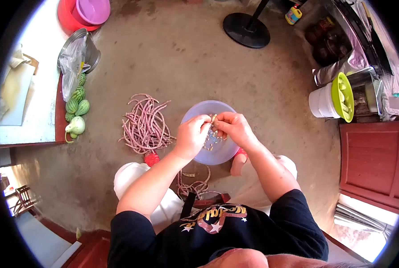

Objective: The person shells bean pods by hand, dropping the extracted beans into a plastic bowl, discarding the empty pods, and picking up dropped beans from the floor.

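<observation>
My left hand (191,135) and my right hand (234,127) meet above a pale blue plastic basin (214,159). Fingertips of both are pinched around a short, pale piece of bean pod (213,119), partly hidden by the fingers. Small light-coloured beans (211,144) lie scattered in the bottom of the basin. On the floor to the left rests a tangled heap of long purplish bean pods (147,126). More limp pods (195,186) lie between my legs, close to the seat.
Small striped watermelons (78,94) and a pale gourd (76,126) line the floor beside the left table. A metal pot (91,53) stands behind them. At right is a white bucket (322,102) with a green basin (346,85); a round black stand base (246,30) is ahead.
</observation>
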